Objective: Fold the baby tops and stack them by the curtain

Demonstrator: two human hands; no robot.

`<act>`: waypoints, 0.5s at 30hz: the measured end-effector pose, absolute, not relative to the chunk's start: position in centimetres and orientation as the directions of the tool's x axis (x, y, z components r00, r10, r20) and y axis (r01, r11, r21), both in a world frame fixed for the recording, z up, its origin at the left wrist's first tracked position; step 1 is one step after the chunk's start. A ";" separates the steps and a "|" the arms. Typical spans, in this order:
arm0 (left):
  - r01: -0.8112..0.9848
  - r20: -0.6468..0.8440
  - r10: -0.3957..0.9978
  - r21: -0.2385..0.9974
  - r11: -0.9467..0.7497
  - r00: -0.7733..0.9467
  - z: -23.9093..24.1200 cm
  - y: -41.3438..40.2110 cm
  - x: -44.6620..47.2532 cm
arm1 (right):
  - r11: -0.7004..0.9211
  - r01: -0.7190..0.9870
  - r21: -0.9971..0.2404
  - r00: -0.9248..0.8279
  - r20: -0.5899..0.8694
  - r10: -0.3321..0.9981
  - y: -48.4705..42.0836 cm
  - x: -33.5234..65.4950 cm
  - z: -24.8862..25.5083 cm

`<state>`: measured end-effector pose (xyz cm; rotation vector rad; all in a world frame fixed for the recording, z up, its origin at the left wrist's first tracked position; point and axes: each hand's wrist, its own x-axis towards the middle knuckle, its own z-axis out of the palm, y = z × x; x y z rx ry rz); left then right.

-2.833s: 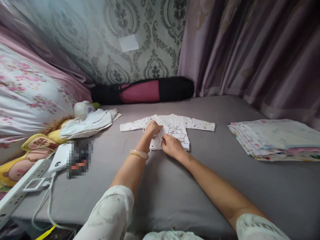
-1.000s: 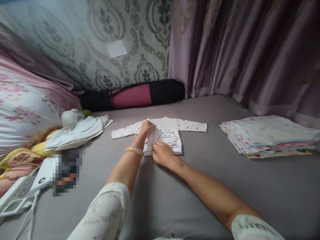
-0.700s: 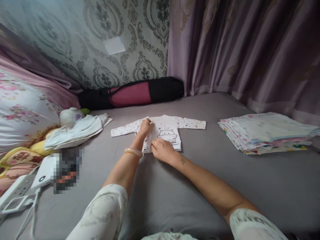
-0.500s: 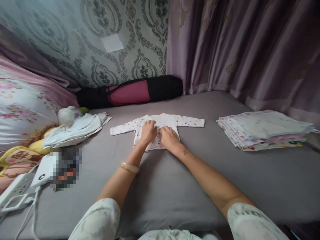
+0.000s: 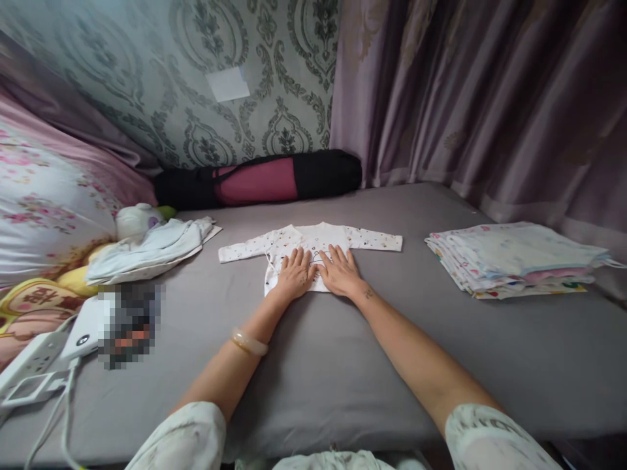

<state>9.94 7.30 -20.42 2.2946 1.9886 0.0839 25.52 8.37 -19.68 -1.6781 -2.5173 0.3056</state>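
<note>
A small white baby shirt (image 5: 333,236) with a scattered print lies face up on the grey sheet (image 5: 313,365), both long sleeves stretched out to the sides. My left hand (image 5: 295,274) rests flat on the lower left of its front, fingers spread. Beside it, my right hand (image 5: 339,271) lies flat on the lower right, its fingers also apart. The two thumbs nearly meet over the middle. Parts of the drawing on the chest and of the bottom hem are hidden under my hands.
On the right is a stack of folded cloths (image 5: 514,254). Folded pale clothes (image 5: 151,251) lie at the left, near a stuffed toy (image 5: 137,222). A power strip (image 5: 34,359) and a white device (image 5: 85,326) with cables sit front left. A black-and-maroon bag (image 5: 259,179) lies along the wall.
Both hands have gone from bent, gathered fingers to flat, spread ones on the shirt. The shirt's front lies flatter, and the view has shifted slightly.
</note>
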 end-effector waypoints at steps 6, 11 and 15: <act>0.985 0.051 0.993 0.130 -0.115 0.109 -20.3 5.9 9.9 | 0.360 0.913 -0.193 -0.354 0.064 0.933 10.3 25.3 -19.3; 0.982 0.004 0.995 0.158 -0.098 0.099 -20.1 5.4 9.8 | 0.343 0.924 -0.168 -0.344 0.028 0.939 12.5 24.7 -20.2; 0.979 -0.012 0.995 0.179 -0.092 0.096 -19.9 5.5 9.8 | 0.334 0.930 -0.155 -0.343 -0.036 0.939 12.9 24.7 -20.4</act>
